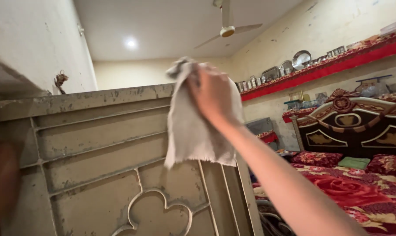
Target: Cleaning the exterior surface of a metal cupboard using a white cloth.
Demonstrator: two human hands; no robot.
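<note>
Bedroom with a ceiling fan [227,29] and a red-covered bed [351,188]. Right hand [213,94], fingers closed, grips a pale grey, frayed cloth [191,131] hanging against the top of a scuffed beige metal door [97,144]. Left hand [1,183] blurred at frame edge; grip cannot be told.

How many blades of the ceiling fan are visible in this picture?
3. On the ceiling fan, one blade points left and down, one points right, and one points up, cut by the picture's top edge. No more seem hidden.
</note>
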